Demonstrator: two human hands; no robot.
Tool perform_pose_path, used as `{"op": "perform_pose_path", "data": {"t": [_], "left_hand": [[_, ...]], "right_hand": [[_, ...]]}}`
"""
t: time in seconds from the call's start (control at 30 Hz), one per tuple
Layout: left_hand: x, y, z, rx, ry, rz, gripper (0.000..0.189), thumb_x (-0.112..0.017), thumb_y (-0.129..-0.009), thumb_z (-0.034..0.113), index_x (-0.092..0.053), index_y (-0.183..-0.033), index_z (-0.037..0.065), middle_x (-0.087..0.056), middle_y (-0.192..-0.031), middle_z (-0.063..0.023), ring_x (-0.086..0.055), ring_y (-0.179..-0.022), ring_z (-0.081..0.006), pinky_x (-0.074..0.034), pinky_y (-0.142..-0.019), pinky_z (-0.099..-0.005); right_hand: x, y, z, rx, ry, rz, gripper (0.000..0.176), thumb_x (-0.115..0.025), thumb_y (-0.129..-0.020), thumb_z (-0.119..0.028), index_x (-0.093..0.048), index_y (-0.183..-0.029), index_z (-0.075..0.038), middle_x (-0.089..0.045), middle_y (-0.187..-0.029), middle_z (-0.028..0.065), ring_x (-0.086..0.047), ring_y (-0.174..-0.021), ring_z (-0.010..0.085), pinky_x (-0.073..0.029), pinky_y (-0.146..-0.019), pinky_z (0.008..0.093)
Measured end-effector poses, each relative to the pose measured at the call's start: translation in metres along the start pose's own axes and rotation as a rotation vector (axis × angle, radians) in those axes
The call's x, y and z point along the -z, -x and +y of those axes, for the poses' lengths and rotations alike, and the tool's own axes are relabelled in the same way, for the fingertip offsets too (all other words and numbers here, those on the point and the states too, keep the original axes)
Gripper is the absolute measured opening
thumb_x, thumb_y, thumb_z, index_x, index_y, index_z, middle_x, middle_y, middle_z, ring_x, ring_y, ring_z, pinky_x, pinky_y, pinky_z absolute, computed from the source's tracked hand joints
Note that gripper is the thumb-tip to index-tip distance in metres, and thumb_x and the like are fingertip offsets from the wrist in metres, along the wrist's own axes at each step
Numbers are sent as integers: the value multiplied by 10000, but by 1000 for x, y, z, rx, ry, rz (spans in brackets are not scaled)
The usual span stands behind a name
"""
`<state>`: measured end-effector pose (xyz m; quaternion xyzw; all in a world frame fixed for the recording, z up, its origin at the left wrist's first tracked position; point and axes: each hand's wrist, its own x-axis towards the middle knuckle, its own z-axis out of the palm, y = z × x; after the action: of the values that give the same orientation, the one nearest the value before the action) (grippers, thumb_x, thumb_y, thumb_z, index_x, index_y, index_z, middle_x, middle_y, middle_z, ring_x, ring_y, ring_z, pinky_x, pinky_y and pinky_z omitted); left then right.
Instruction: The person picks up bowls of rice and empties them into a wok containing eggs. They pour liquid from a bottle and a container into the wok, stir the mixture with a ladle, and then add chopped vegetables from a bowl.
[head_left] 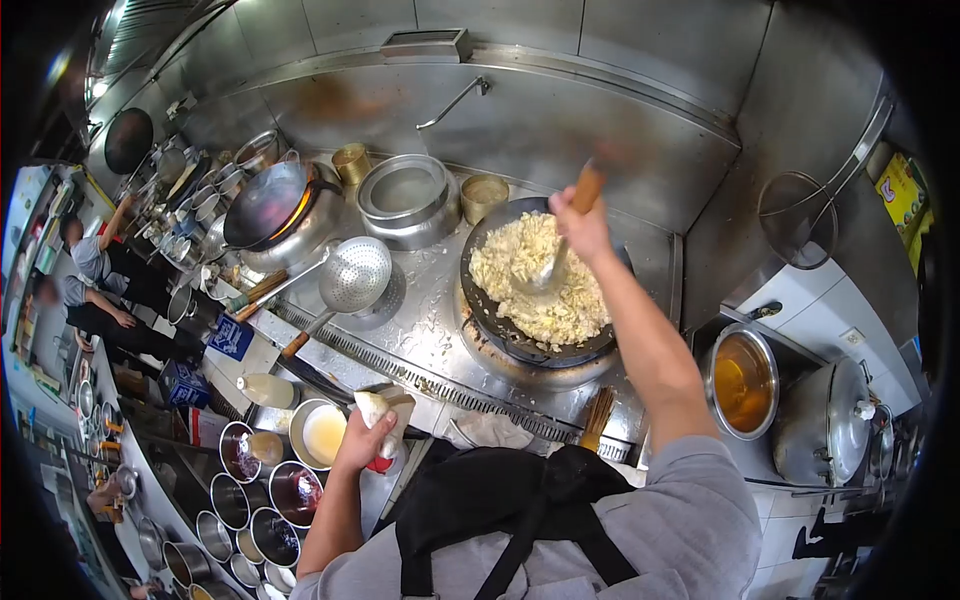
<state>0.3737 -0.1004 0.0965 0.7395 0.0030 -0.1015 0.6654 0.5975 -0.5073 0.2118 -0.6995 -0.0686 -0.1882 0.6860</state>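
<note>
My right hand (590, 228) is wrapped round the wooden handle of a metal ladle (545, 278), over the right side of the stove. The ladle's head is pressed into a heap of pale yellow, crumbly food like scrambled egg or fried rice (510, 250), which fills much of a black wok (480, 310) on the burner. Down at the front left, my left hand (372, 437) grips a folded whitish cloth (398, 405), apart from the wok. Close beside that hand stands a metal pot with pale yellow liquid (322, 432).
A perforated skimmer (357, 273) lies left of the wok, with a lidded-looking metal pot (405, 200) behind it. Another wok (270, 205) stands farther left. Several seasoning pots (295, 490) crowd the lower left. An amber liquid bowl (742, 380) is at right. Two people (100, 290) stand far left.
</note>
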Motion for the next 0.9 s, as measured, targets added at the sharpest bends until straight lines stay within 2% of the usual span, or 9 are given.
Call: {"op": "perform_pose_path", "data": {"t": [0.17,0.3,0.37,0.6,0.63,0.73,0.8,0.83,0.9], "left_hand": [[23,1,20,-59,-376,-144,484,-701,-818,250,-493,-1179,2,-633,-1003,-114,-600,-907,-220,-471,-811,-332],[42,4,106,30,-901,-351,616,-747,-754,349,-448,-1211,63,-649,-948,-198,-631,-896,-374,-492,-781,-418],[21,20,193,-166,-1162,-240,678,-757,-736,381,-431,-1233,54,-648,-842,-189,-634,-785,-398,-496,-677,-452],[-98,82,358,-701,-1870,-49,351,-696,-668,122,-579,-986,29,-571,-734,-104,-579,-615,-257,-425,-567,-384],[-107,89,381,-621,-1938,-249,391,-632,-839,94,-508,-1208,135,-619,-905,-47,-611,-675,-163,-563,-595,-280],[-136,95,393,-729,-2093,-172,415,-673,-800,87,-520,-1177,169,-591,-846,-1,-617,-703,-126,-556,-588,-243],[-128,90,365,-978,-2116,-93,379,-670,-800,110,-536,-1149,169,-578,-828,2,-604,-680,-121,-538,-561,-248],[-125,87,355,-1188,-2145,25,345,-667,-800,133,-551,-1122,169,-564,-809,6,-591,-656,-116,-521,-533,-254],[-139,86,364,-1123,-2148,-95,318,-661,-801,157,-565,-1104,169,-549,-786,11,-564,-616,-113,-491,-505,-263]], "right_hand": [[44,44,-146,240,-190,170,228,-680,-870,-231,-524,-829,-69,-446,-546,-39,-424,-451,71,-349,-422,241],[20,57,30,276,88,355,138,-623,-861,-77,-495,-808,-78,-439,-601,-36,-464,-552,80,-372,-507,202],[32,44,82,246,294,53,265,-633,-866,-107,-444,-680,-98,-425,-565,-42,-434,-505,65,-337,-457,230],[41,41,-122,235,-140,97,266,-627,-887,-148,-450,-696,-98,-413,-533,-35,-391,-429,63,-313,-397,241],[40,52,-114,211,-113,102,266,-627,-887,-148,-450,-696,-98,-413,-533,-35,-391,-429,63,-313,-397,241],[24,66,-46,51,-119,291,192,-608,-880,-94,-470,-747,-93,-411,-550,-37,-433,-469,81,-363,-439,256],[43,56,61,73,-115,58,174,-604,-880,-91,-465,-775,-90,-420,-566,-31,-432,-473,86,-351,-441,256],[51,50,42,52,-120,99,188,-604,-886,-101,-458,-769,-87,-412,-556,-31,-417,-463,84,-337,-435,255],[61,56,-22,29,-187,171,228,-620,-887,-120,-454,-735,-83,-423,-558,-30,-413,-463,76,-325,-429,251]]}}
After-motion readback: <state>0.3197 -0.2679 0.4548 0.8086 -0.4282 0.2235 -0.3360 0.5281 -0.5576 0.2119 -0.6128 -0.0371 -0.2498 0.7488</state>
